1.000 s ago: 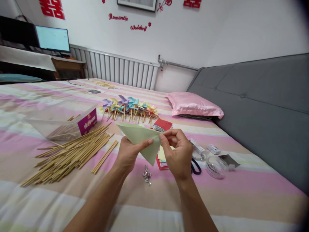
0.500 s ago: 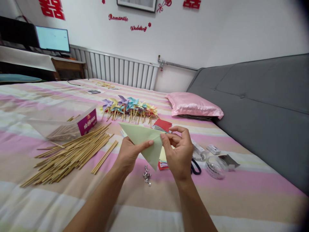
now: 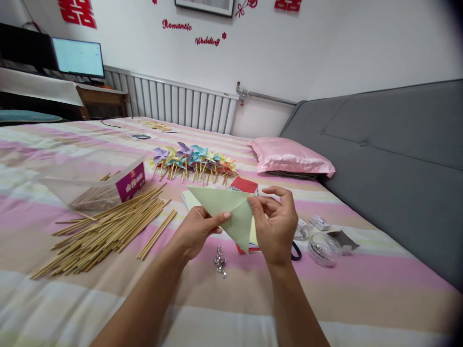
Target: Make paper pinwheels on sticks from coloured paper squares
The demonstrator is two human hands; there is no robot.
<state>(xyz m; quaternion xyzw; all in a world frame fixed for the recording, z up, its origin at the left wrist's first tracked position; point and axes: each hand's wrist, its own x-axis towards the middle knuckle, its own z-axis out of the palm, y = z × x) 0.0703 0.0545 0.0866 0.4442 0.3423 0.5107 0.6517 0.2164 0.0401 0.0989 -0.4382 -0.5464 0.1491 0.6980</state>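
Note:
A pale green sheet of paper (image 3: 231,212), folded into a triangle, is held up between my two hands above the bed. My left hand (image 3: 198,229) grips its lower left edge, thumb on the front face and fingers behind. At the right corner, my right hand (image 3: 275,224) pinches the paper between thumb and fingertips. Below the paper lies a small pile of silvery metal fasteners (image 3: 220,262). Partly hidden behind the paper and my right hand are a stack of coloured paper (image 3: 244,184) with red on top and a dark scissors handle (image 3: 296,251).
Many thin wooden sticks (image 3: 108,233) lie at left, beside a clear plastic box (image 3: 90,180) holding more. Finished paper pinwheels (image 3: 195,156) are grouped farther back. A round clear container (image 3: 323,249) sits at right. A pink pillow (image 3: 291,156) rests against the grey headboard (image 3: 383,159).
Both hands have shifted slightly to the right with the folded green paper. My right hand covers more of the scissors handle. Things on the bed have stayed in place.

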